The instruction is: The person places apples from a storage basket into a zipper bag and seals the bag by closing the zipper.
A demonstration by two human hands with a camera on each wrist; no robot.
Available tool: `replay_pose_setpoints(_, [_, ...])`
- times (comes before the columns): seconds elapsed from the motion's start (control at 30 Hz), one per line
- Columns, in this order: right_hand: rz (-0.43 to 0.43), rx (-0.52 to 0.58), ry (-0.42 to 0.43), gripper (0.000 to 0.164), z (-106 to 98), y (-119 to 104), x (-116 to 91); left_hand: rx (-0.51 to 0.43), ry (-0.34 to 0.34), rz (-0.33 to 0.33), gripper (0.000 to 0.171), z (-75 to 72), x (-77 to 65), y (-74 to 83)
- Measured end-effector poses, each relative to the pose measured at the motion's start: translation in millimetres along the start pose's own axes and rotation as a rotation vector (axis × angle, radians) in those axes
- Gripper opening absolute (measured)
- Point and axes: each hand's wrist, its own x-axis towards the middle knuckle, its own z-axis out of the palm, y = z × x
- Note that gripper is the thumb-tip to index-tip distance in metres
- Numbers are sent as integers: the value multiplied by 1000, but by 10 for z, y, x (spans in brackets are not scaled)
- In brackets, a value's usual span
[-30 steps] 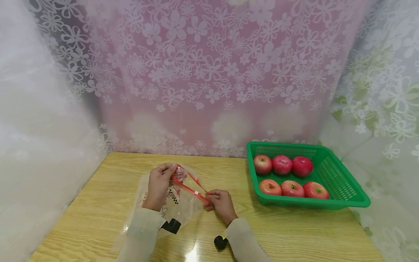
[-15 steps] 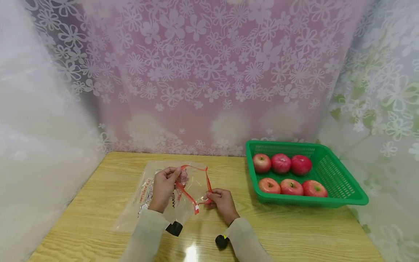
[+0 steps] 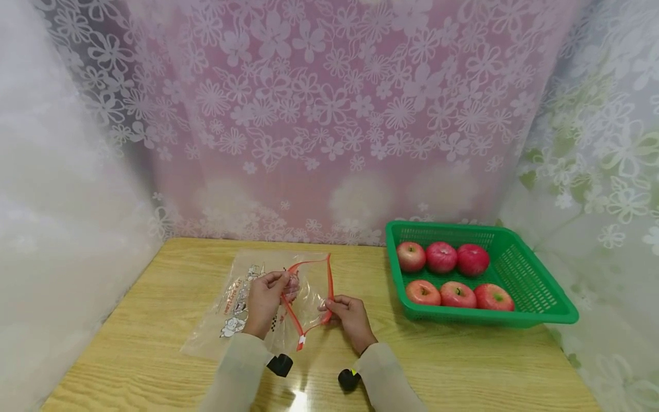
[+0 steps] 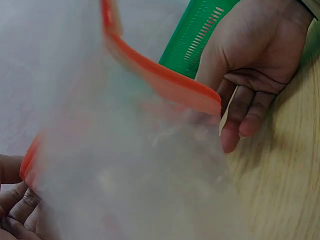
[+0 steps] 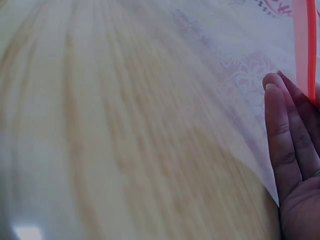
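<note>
A clear plastic zip bag [image 3: 247, 272] with printed cartoon figures and a red-orange zip edge lies over the left middle of the table. Its mouth gapes toward the right, spread into a four-sided loop. My left hand [image 3: 265, 300] pinches the near-left side of the red edge between thumb and fingers. On the opposite side, my right hand [image 3: 352, 319] pinches the edge with thumb and forefinger. In the left wrist view the orange zip edge [image 4: 165, 75] runs from one hand to the other, with the film below it. The right wrist view shows fingers [image 5: 282, 135] beside the zip strip.
A green plastic basket [image 3: 556, 286] stands at the right of the wooden table [image 3: 149, 320]. Several red apples [image 3: 459, 294] sit in it in two rows. A flowered curtain [image 3: 329, 143] hangs behind the table, and pale sheets flank both sides.
The bag's mouth has widened from a narrow slit to a broad opening. My left hand has shifted a little right and nearer, turning the bag; my right hand stays almost in place.
</note>
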Motion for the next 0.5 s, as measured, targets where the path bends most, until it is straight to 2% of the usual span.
replay_pose_setpoints(0.27, [-6,42,-15,41,-2,-15,-10,3,21,-22,25,44,39,-109])
replay_pose_setpoints(0.5, [8,23,9,41,8,-28,-22,-18,40,-18,24,67,32,-161])
